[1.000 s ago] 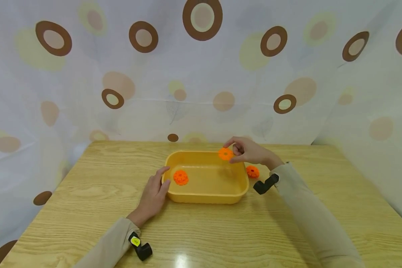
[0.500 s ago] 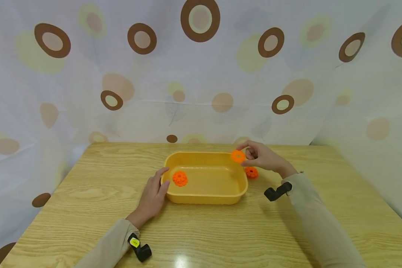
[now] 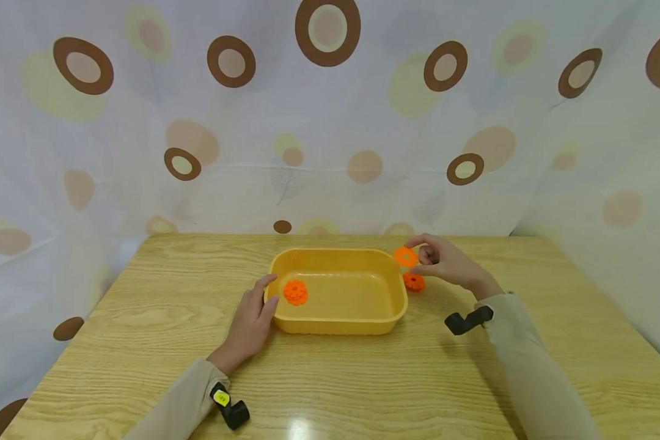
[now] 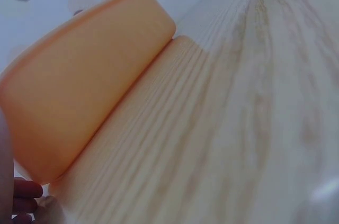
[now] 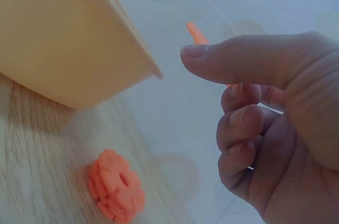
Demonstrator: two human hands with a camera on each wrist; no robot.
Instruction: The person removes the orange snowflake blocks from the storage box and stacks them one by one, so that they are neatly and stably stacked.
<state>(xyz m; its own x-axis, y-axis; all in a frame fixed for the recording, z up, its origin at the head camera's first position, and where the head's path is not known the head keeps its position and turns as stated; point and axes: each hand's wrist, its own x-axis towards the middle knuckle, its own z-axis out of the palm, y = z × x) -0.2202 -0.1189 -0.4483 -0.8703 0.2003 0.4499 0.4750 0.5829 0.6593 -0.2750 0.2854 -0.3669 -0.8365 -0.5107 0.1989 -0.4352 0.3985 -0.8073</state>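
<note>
Between thumb and index finger, my right hand (image 3: pixel 453 264) pinches an orange flower-shaped disc (image 3: pixel 406 257) with a hole in its middle. It is up beside the right end of a yellow plastic basin (image 3: pixel 335 327). Below that hand, a small stack of similar orange discs (image 5: pixel 117 186) lies on the table, close to the basin's right wall. My left hand (image 3: pixel 249 324) grips the basin's left end, its index finger and thumb over the rim. Inside the basin, near that hand, a few orange discs (image 3: pixel 296 293) lie overlapping. In the right wrist view the thumb hides most of the pinched disc.
The basin stands on a light wood-grain table (image 3: pixel 330 379), towards its far edge. A pale curtain (image 3: pixel 319 122) with brown and beige dots hangs behind the table and along its sides.
My right hand has moved right with the pinched disc, from above the basin to just outside its right rim. The left hand has stayed on the basin.
</note>
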